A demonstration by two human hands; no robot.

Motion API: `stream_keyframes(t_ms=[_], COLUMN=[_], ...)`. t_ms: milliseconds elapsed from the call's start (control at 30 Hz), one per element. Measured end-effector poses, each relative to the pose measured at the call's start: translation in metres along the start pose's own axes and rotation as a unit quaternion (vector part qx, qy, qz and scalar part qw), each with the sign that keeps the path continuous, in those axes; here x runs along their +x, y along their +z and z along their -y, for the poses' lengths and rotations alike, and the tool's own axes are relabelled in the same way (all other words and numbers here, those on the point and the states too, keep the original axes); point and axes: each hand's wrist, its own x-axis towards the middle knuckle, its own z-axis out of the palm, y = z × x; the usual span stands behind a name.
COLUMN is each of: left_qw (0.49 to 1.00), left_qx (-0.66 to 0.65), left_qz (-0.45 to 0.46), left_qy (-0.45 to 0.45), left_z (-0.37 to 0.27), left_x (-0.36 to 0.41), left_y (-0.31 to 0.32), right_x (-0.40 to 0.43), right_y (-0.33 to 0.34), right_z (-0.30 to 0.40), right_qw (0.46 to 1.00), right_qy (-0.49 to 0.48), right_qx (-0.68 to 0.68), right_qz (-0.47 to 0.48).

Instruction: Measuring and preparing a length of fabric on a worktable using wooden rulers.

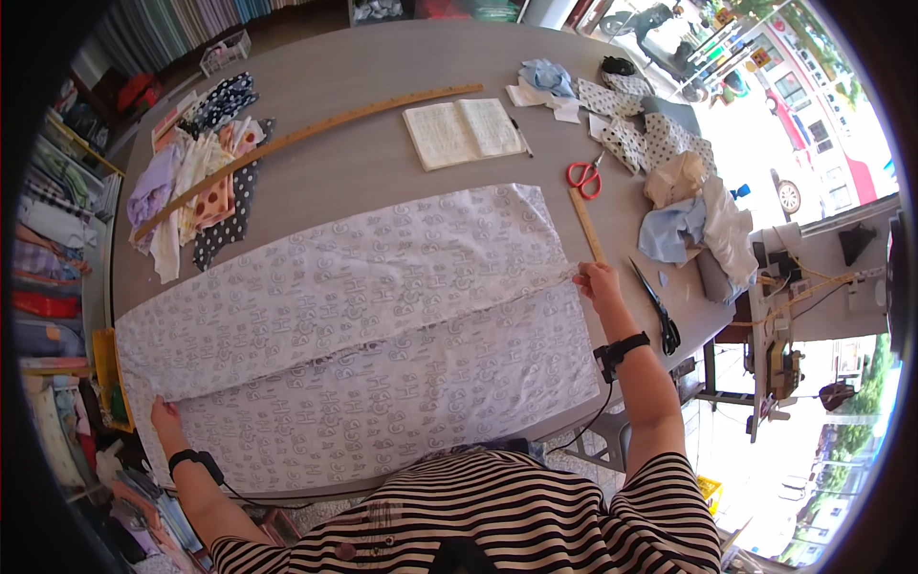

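Observation:
A large white fabric (401,301) printed with grey letters lies across the table in front of me. Its upper layer is folded over, so a long edge runs slantwise over the middle of the cloth. My left hand (166,420) pinches the left end of that edge near the table's left side. At the other end, my right hand (599,280) grips the edge between thumb and fingers. The edge is stretched fairly straight between both hands. Just above my right hand lies a short wooden ruler (588,226), and black-handled fabric shears (658,308) rest to its right.
Red-handled scissors (584,178), an open notebook (466,133) and a pen (522,138) lie beyond the cloth. A long wooden ruler (308,133) crosses fabric scraps (208,179) at the left. More scraps (674,208) pile along the grey table's (344,179) right edge.

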Motion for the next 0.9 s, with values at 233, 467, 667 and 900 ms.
stream_keyframes(t_ms=[233, 467, 667, 900], left_qw=[0.991, 0.993, 0.986, 0.984], left_qx=[0.108, 0.112, 0.152, 0.157], left_qz=[-0.074, -0.011, -0.074, -0.085], left_qy=[0.025, 0.037, -0.005, 0.021], left_z=[0.000, 0.006, 0.015, 0.007], left_x=[-0.008, -0.007, -0.040, -0.057], left_y=[-0.008, -0.012, 0.008, 0.011], right_x=[-0.021, 0.004, -0.014, -0.004], right_y=[-0.006, -0.017, 0.005, -0.010], right_z=[0.052, -0.030, 0.038, -0.014], right_qw=[0.985, 0.997, 0.983, 0.994], right_qy=[-0.169, 0.009, -0.176, -0.090], right_qx=[0.016, -0.078, 0.037, -0.065], right_qz=[0.022, 0.001, 0.029, -0.016])
